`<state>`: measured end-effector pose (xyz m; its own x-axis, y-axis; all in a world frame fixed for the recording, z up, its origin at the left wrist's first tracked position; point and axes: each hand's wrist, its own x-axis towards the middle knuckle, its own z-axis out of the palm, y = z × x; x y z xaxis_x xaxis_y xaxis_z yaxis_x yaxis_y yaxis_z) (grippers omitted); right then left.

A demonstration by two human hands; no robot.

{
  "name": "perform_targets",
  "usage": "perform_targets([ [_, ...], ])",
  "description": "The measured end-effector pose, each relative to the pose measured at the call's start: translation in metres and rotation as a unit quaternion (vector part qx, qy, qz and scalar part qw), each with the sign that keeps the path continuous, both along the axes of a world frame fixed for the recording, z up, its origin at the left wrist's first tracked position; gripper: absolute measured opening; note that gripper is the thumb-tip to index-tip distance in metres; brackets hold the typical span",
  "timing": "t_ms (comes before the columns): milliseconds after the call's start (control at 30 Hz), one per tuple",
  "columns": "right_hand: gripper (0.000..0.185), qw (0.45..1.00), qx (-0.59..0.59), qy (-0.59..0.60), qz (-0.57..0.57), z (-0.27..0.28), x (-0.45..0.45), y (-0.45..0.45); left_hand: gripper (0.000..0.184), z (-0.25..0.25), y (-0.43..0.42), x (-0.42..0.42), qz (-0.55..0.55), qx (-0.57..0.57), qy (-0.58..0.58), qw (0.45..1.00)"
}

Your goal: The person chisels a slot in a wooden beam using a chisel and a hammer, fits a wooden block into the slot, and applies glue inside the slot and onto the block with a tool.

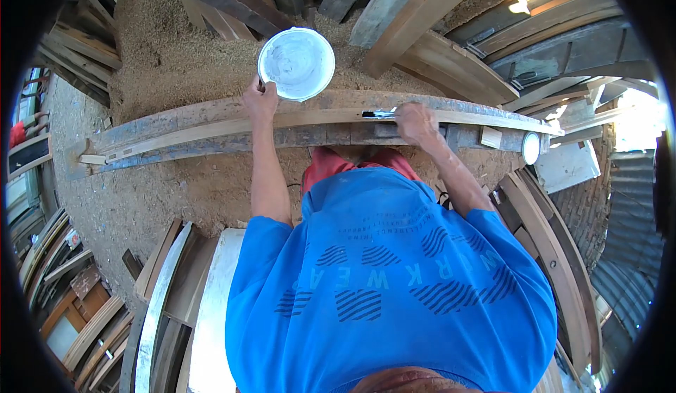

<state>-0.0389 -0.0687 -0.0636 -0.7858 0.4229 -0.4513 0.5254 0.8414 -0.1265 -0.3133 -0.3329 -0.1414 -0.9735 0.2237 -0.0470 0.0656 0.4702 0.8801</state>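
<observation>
My left hand [262, 100] is closed on the near rim of a round white plastic tub [296, 64], with chalky white smears across its inside. The tub is held over the far side of a long workbench beam. In my right hand [417, 123] is a paintbrush [379, 114], its dark bristle end pointing left. The brush lies over a long, pale wooden strip [310, 117], at or very near its surface; exact contact is hard to make out. Toward its left end the strip has slots cut in it. It rests along the worn bench [211, 140].
Sawdust [151, 48] covers the ground beyond the bench. Stacked timber [436, 20] leans at the far side. A second white round container [531, 147] and a small wood block [491, 137] sit near the bench's right end. Curved boards [556, 266] stand at right.
</observation>
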Motion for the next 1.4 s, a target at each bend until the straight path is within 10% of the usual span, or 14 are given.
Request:
perform_targets([
  [1400, 0.014, 0.994, -0.075, -0.027, -0.074, -0.024, -0.03, -0.015, 0.035, 0.001, 0.002, 0.0, 0.0, 0.05, -0.065, 0.997],
])
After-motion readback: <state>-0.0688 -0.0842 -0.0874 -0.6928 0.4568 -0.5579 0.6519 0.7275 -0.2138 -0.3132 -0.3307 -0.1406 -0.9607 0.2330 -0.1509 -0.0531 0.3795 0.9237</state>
